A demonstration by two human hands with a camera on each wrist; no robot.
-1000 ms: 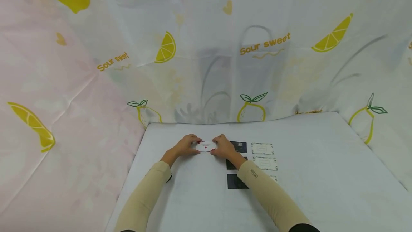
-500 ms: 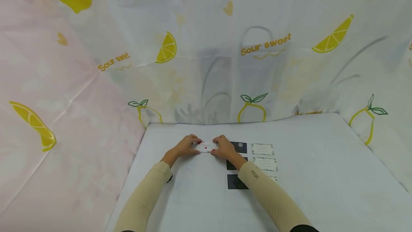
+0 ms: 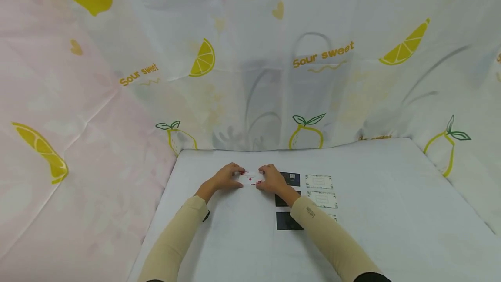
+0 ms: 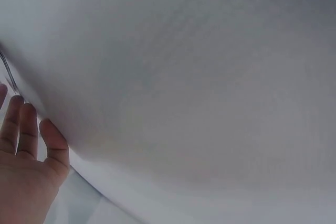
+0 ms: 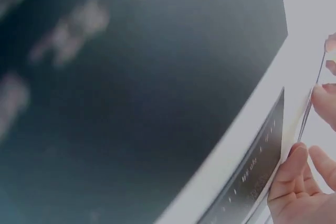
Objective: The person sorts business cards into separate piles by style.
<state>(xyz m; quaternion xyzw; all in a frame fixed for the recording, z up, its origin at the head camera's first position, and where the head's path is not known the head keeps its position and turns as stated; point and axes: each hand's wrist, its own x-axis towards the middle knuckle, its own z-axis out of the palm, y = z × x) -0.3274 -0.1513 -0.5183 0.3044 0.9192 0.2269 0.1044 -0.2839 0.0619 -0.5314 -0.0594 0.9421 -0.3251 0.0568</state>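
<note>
A white card (image 3: 250,178) with a red dot and red marks at its corners lies in front of me toward the far side of the table, and both hands hold it. My left hand (image 3: 224,178) grips its left end, thumb at the near corner and fingers at the far one. The right hand (image 3: 272,179) holds the right end the same way, hiding part of it. In the left wrist view the left hand (image 4: 26,166) has bent fingers at the card's edge. Seen edge-on in the right wrist view, the card (image 5: 306,113) looks like a thin line beside the fingertips.
Dark cards form a column beside the right hand: a far one (image 3: 293,180), a middle one (image 3: 282,199) and a near one (image 3: 287,221), all partly covered by my right arm. Right of them are floral-bordered cards (image 3: 318,181), one mostly behind the sleeve. A lemon-print cloth (image 3: 235,108) hangs behind.
</note>
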